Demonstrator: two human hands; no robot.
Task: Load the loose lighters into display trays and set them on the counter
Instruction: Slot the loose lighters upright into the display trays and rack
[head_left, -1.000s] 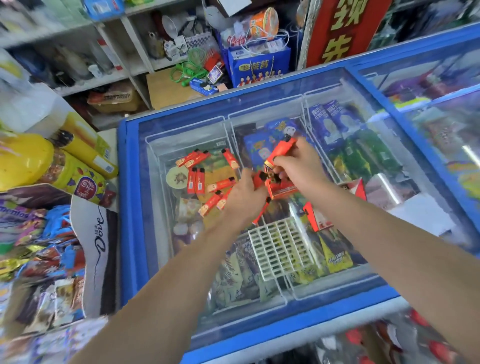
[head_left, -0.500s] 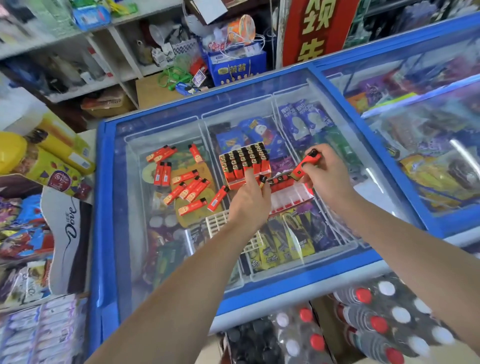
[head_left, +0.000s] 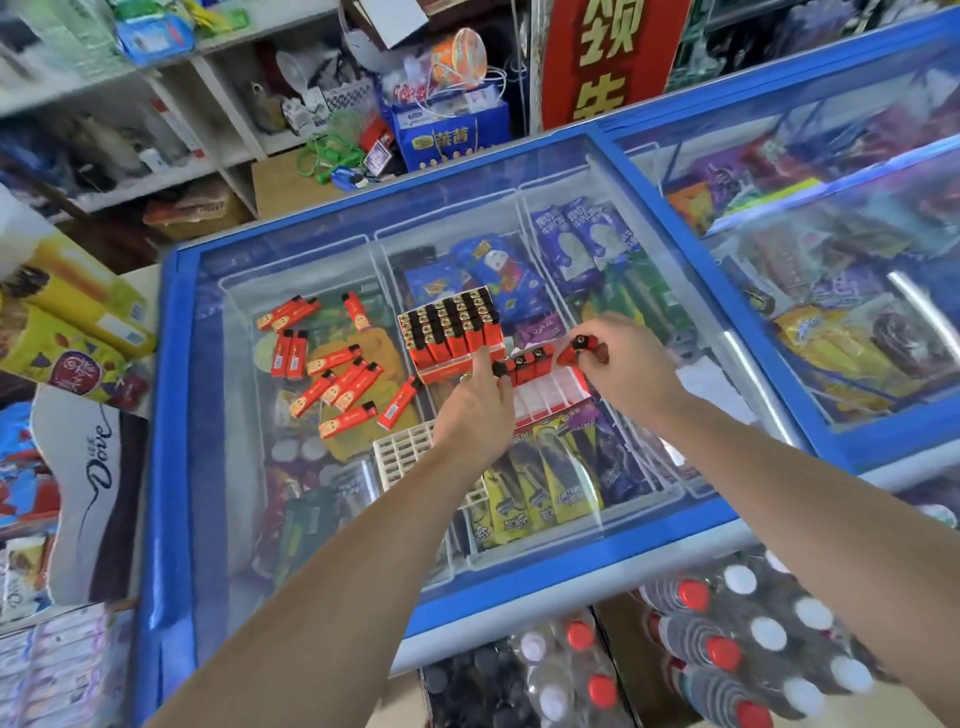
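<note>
On the glass lid of the blue chest freezer (head_left: 171, 415), serving as bench, stands a full display tray (head_left: 451, 332) of upright red lighters. Just right of that full tray sits a part-filled tray (head_left: 545, 387): a few lighters in its far row, near slots bare. Left of the full tray, loose lighters (head_left: 337, 376) lie scattered flat. Near side of it, a white grid insert (head_left: 402, 452), partly hidden by the forearm. Left hand (head_left: 475, 410): fingers curled at the trays' junction; grasp unclear. Right hand (head_left: 621, 366) pinches one lighter (head_left: 579, 349) over the part-filled tray. Shelves behind blurred; bottle packs below cut off
</note>
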